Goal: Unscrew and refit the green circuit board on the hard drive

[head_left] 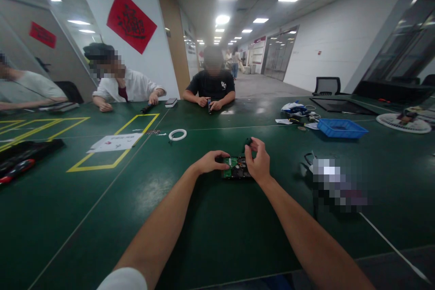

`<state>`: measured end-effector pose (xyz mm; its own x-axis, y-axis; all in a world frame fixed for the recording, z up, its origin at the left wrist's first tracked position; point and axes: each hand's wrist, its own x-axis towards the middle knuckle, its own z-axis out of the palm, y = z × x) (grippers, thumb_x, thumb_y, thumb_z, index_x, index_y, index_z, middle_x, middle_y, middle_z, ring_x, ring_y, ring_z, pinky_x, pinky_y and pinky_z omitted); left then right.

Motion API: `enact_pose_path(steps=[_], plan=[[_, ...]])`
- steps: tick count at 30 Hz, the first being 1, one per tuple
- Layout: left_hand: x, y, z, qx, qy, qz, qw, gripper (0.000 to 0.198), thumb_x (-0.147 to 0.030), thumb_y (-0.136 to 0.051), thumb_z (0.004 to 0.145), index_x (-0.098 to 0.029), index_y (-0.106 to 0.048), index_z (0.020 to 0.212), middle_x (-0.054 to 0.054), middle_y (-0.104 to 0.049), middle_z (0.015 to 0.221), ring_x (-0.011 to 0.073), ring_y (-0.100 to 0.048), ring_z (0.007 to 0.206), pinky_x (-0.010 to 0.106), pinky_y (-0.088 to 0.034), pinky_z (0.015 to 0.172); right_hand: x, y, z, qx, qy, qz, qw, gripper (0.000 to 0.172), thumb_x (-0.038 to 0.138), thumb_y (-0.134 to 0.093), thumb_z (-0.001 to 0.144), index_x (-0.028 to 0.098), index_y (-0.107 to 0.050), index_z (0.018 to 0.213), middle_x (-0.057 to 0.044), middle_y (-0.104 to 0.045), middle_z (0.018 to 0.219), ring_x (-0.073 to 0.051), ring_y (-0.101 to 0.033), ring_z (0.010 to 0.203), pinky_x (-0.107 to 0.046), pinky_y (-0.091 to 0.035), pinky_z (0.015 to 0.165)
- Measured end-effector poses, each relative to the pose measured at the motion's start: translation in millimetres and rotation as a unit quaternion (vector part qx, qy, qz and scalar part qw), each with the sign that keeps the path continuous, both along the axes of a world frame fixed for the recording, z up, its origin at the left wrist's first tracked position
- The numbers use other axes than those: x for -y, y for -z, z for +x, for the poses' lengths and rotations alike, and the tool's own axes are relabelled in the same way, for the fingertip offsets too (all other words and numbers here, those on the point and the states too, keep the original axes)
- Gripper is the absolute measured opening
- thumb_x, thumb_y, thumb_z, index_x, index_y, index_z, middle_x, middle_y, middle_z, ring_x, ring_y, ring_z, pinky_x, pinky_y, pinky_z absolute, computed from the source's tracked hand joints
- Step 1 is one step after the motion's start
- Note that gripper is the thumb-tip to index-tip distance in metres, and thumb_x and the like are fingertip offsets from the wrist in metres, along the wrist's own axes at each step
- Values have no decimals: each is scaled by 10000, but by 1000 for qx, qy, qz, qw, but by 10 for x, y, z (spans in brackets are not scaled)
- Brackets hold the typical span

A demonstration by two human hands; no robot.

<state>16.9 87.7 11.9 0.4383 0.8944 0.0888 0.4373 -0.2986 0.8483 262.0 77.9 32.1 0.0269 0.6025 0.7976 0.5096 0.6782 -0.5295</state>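
On the green tabletop in front of me lies a hard drive (pixel 235 171), its green circuit board facing up. My left hand (pixel 210 162) grips its left end, thumb and fingers closed on the edge. Just above the drive's right end, my right hand (pixel 260 163) pinches a small black piece (pixel 248 143). Its shape looks rounded, and its lower part is partly hidden, so I cannot tell what kind of thing it is. The right hand also covers the drive's right corner.
A white ring-shaped coil (pixel 177 134) and a paper sheet (pixel 115 142) lie to the left. Rightward are a blue tray (pixel 341 128), a blurred object with a cable (pixel 335 181) and a round white grille (pixel 403 123). Several people sit across the table (pixel 142 217).
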Motion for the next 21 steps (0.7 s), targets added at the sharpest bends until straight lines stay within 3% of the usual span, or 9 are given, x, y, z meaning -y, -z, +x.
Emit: enact_pose_path(steps=[5, 10, 18, 21], plan=[[-6, -8, -9, -15, -3, -2, 1000, 668, -484, -830, 692, -216, -658, 1278, 63, -667, 1255, 256, -625, 1119, 382, -469, 1006, 1, -9, -1, -3, 2, 16, 1000, 430, 398, -559, 972, 214, -485, 1354, -138, -638, 1285, -228, -704, 986, -422, -607, 870], [2, -16, -2, -3, -4, -3, 1000, 672, -474, -836, 680, -211, -662, 1273, 69, -672, 1242, 261, -628, 1111, 390, -470, 1006, 23, -37, 4, 13, 20, 25, 999, 382, 388, -587, 954, 212, -518, 1287, -118, -649, 1165, -233, -684, 938, -434, -608, 841], [16, -14, 7, 4, -5, -4, 1000, 660, -457, -835, 687, -203, -660, 1271, 70, -680, 1221, 250, -635, 1091, 380, -482, 987, 46, -62, 2, 33, 5, 34, 999, 361, 342, -548, 960, 210, -498, 1293, -145, -589, 1247, -240, -654, 983, -427, -615, 817], [8, 1, 8, 4, -5, -5, 1000, 665, -456, -838, 683, -201, -659, 1271, 66, -686, 1200, 248, -639, 1077, 379, -488, 979, 57, -57, -17, 33, 5, 27, 999, 380, 327, -539, 962, 212, -467, 1317, -135, -604, 1230, -223, -665, 918, -430, -610, 824]])
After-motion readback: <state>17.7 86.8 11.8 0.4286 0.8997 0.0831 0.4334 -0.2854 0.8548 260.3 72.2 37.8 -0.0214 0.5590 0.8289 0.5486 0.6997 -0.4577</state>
